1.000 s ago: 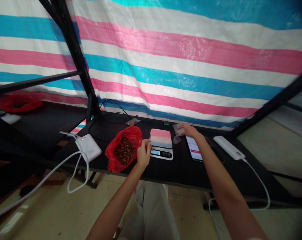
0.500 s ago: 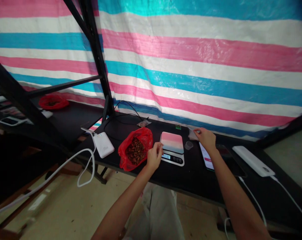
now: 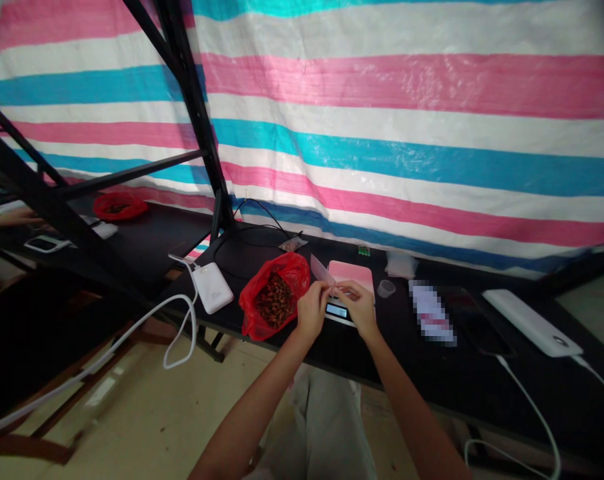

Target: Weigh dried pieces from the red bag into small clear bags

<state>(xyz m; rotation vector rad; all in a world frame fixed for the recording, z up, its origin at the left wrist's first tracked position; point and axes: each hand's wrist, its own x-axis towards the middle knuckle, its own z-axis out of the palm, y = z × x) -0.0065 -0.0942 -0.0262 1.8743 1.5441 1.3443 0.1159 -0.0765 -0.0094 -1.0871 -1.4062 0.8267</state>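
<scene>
My left hand and my right hand meet in front of a small digital scale on the black table. Both pinch a small clear plastic bag, which sticks up between them over the scale's near edge. An open red plastic bag of brown nuts lies just left of my left hand. A tiny clear cup and a pile of clear bags sit right of the scale.
A phone and a white power bank with cable lie to the right. A white charger with cables lies to the left. Black frame posts rise before the striped tarp. Another person's hand works at a far-left table with another red bag.
My right hand left the pile of clear bags and came back to the scale with one bag. My left hand now pinches that bag too. The view shifted slightly.
</scene>
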